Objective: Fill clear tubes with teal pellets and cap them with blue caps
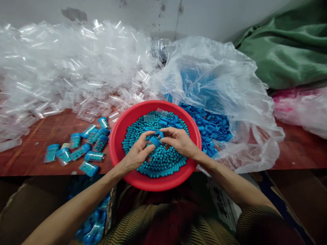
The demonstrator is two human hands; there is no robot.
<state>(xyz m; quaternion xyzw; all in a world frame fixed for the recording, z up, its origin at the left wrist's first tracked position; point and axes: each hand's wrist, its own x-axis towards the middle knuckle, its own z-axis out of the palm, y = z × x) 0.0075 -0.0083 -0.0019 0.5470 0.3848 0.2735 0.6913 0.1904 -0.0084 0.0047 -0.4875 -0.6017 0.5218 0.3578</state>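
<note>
Above a red basin (pixel 116 166) of small turquoise balls (pixel 163 166), my two hands come close together. Between the thumb and fingers of my left hand (pixel 139 151) is a blue plastic cap (pixel 154 141); whether a clear container is attached to it I cannot make out. My right hand (pixel 180 141) pinches a small blue piece (pixel 161 134), apparently another cap, right beside it. Several loose blue caps (pixel 170 121) lie on the balls at the basin's far side, next to a clear empty container (pixel 149 118).
Left of the basin lie several ball-filled containers with blue caps (pixel 81 151). Clear empty containers (pixel 76 68) are heaped behind them. A plastic bag (pixel 245 102) spills blue caps (pixel 214 129) at the right. Green cloth (pixel 286 47) lies at far right; the red table (pixel 28 156) ends near me.
</note>
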